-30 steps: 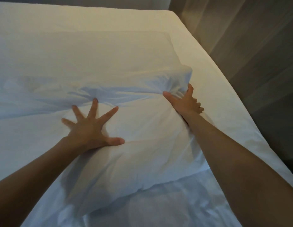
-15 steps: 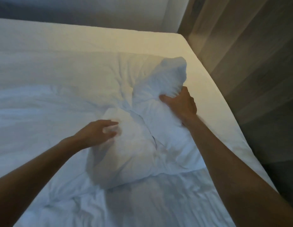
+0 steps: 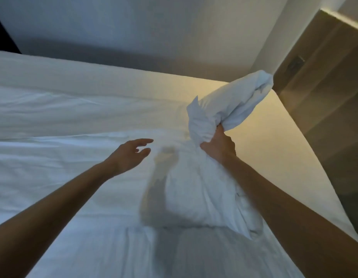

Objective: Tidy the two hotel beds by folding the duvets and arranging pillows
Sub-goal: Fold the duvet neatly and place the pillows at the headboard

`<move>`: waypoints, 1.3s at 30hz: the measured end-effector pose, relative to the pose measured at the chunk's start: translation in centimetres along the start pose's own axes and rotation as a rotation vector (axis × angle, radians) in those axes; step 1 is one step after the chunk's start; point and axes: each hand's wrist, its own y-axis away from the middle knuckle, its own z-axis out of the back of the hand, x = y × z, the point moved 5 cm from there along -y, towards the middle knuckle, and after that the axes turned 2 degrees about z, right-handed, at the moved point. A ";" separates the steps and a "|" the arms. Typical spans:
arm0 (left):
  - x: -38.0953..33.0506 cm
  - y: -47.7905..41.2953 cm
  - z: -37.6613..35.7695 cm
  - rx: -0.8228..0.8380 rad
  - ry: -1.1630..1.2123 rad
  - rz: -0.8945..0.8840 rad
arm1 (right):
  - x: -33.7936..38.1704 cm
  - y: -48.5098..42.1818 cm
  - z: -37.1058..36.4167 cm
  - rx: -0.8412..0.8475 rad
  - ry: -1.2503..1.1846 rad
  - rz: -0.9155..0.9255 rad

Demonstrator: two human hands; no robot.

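A white pillow [image 3: 198, 189] is lifted off the bed, bunched in the middle, its far end sticking up toward the upper right. My right hand [image 3: 218, 146] grips the pillow at that bunched waist. My left hand [image 3: 130, 155] hovers just left of the pillow with fingers relaxed and holds nothing. A white duvet [image 3: 64, 167] lies spread across the bed under both arms, with creases near the bottom. The bare sheet of the bed [image 3: 260, 149] shows at the right, lit yellow.
The bed's right edge [image 3: 314, 167] runs diagonally down to the right. Past that edge there is a brown wood-panelled wall [image 3: 324, 81]. A pale wall [image 3: 154, 33] rises behind the head of the bed.
The pillow lay flat under both hands; my right hand gathered it and raised it off the bed. My left hand let go and moved away to the left. The view tilted upward.
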 end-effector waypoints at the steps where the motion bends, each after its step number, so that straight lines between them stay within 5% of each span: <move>1: 1.2 0.6 2.1 -0.024 0.019 0.015 | 1.9 0.4 -0.5 -0.020 -0.024 -0.004; 14: 16.0 4.2 24.3 -0.062 0.466 0.157 | 31.1 5.2 -16.7 -0.070 -0.102 0.059; 20: 25.9 4.8 30.1 -0.111 0.573 0.330 | 42.4 6.3 -28.7 0.215 -0.228 0.161; 24: 31.0 6.1 30.8 -0.075 0.563 0.441 | 41.9 8.3 -36.2 0.605 -0.426 0.034; 26: 32.1 6.4 30.3 -0.043 0.538 0.458 | 40.0 8.5 -36.3 0.512 -0.514 0.034; 30: 31.1 5.4 27.9 -0.032 0.451 0.434 | 35.5 7.2 -32.3 0.236 -0.231 0.157; 39: 32.6 -0.1 21.9 -0.255 0.321 0.698 | 23.2 6.1 -27.8 0.297 0.311 0.040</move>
